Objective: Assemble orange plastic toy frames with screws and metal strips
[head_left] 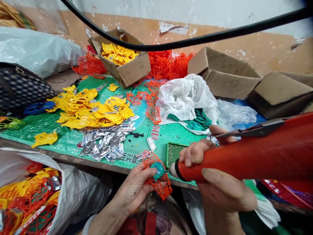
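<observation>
My left hand is closed on an orange plastic lattice piece with a small teal part set on it, held just below the table's front edge. My right hand grips a big red electric screwdriver, thumb near its metal lever. The tool's tip meets the teal part. A small green perforated tray lies on the table right behind the piece.
The green mat carries yellow plastic pieces, shiny metal clips, orange lattices and a white plastic bag. Cardboard boxes stand at the back. A sack of finished pieces sits lower left. A black cable hangs overhead.
</observation>
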`<act>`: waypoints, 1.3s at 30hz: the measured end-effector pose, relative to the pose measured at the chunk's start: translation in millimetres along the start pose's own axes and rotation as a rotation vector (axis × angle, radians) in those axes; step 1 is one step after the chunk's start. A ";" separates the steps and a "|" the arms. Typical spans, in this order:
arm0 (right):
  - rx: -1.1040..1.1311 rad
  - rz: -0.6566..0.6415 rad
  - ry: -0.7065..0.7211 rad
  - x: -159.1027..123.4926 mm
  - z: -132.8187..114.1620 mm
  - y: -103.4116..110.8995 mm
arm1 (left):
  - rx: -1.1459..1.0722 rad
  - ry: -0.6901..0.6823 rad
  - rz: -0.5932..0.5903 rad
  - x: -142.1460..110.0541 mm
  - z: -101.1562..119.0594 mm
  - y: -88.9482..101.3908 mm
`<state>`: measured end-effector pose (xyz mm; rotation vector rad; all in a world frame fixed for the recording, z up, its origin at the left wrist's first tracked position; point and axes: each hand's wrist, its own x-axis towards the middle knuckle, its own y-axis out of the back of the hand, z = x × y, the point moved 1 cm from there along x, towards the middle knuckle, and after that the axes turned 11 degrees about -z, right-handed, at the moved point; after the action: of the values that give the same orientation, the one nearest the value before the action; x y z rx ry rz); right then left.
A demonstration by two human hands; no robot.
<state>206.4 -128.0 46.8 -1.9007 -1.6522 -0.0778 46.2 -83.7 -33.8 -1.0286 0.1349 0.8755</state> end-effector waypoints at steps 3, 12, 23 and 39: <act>0.016 -0.002 -0.004 -0.8 0.2 0.9 | -0.019 0.000 0.012 -0.3 0.2 -1.6; 0.047 0.004 0.001 -0.6 3.6 1.7 | -0.021 -0.006 0.017 -0.4 0.6 -2.0; -0.006 0.009 -0.019 0.7 2.8 -2.0 | -0.011 -0.043 0.038 1.2 -3.7 -3.2; -0.109 0.005 -0.014 -2.5 10.3 0.8 | 0.001 -0.057 0.055 2.3 -2.2 -4.7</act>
<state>203.1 -125.3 37.1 -1.9903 -1.6831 -0.1555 51.5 -85.2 -32.9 -1.0022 0.1156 0.9543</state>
